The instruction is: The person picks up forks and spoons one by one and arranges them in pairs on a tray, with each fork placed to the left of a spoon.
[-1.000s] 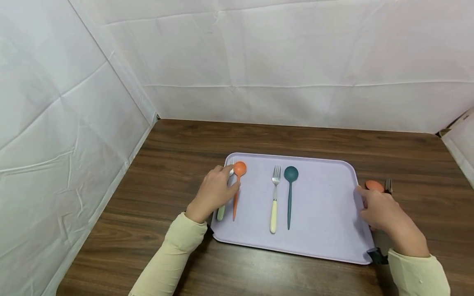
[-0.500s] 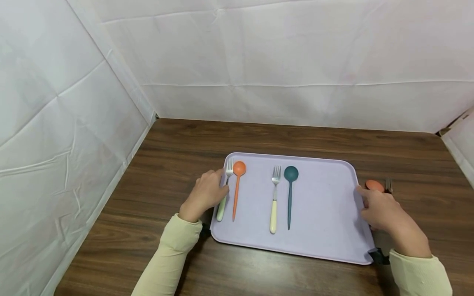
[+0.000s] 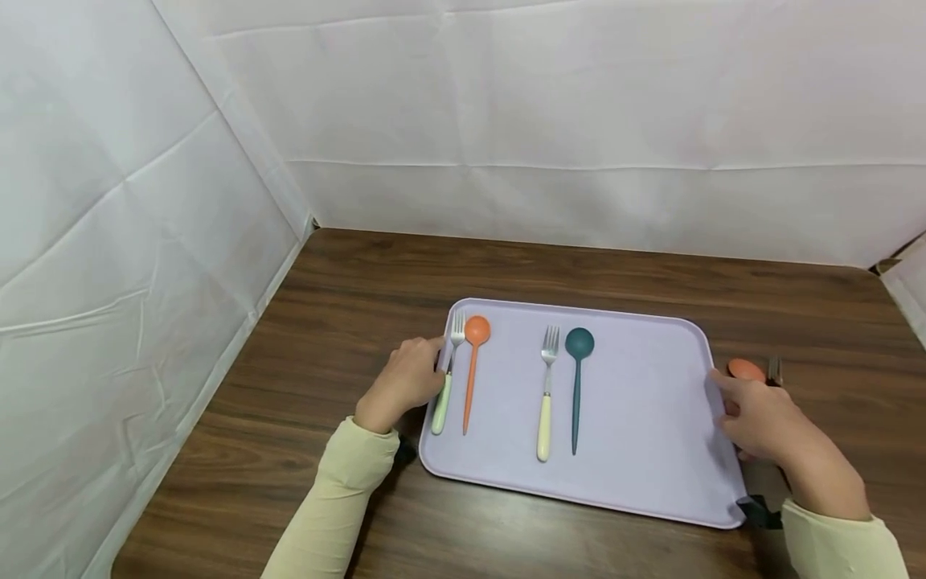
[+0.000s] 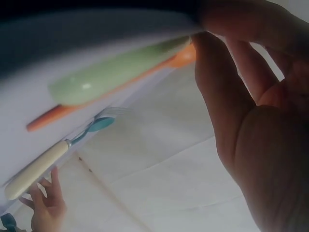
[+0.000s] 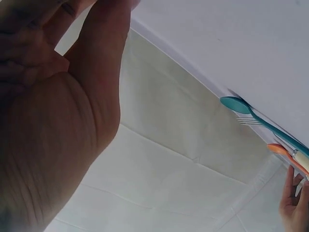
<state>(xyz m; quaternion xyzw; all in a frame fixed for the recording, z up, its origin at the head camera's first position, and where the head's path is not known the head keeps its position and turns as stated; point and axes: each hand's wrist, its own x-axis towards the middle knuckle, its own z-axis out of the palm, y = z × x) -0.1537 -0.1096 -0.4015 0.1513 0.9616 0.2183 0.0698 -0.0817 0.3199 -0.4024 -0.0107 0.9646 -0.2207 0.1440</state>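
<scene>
My left hand (image 3: 402, 378) holds the left rim of a pale lilac tray (image 3: 644, 418), thumb beside the fork with a light green handle (image 3: 441, 406). In the left wrist view, the thumb (image 4: 219, 92) reaches up to the tray's edge near that handle. An orange spoon (image 3: 471, 378) lies just right of this fork. Mid-tray are a fork with a cream handle (image 3: 545, 426) and a teal spoon (image 3: 577, 378). Across the tray, my right hand (image 3: 770, 430) grips the right rim with thumb and index finger; its other fingers are partly hidden.
Right of the tray, on the dark wooden table (image 3: 318, 297), lie another orange spoon (image 3: 746, 370) and a dark fork (image 3: 775, 371), both partly behind the right hand. White cloth walls (image 3: 579, 88) enclose the table at the back and sides.
My left hand has drawn back left from the orange spoon and fork to the tray's left rim. The right hand stays on the right rim. The head view has shifted slightly.
</scene>
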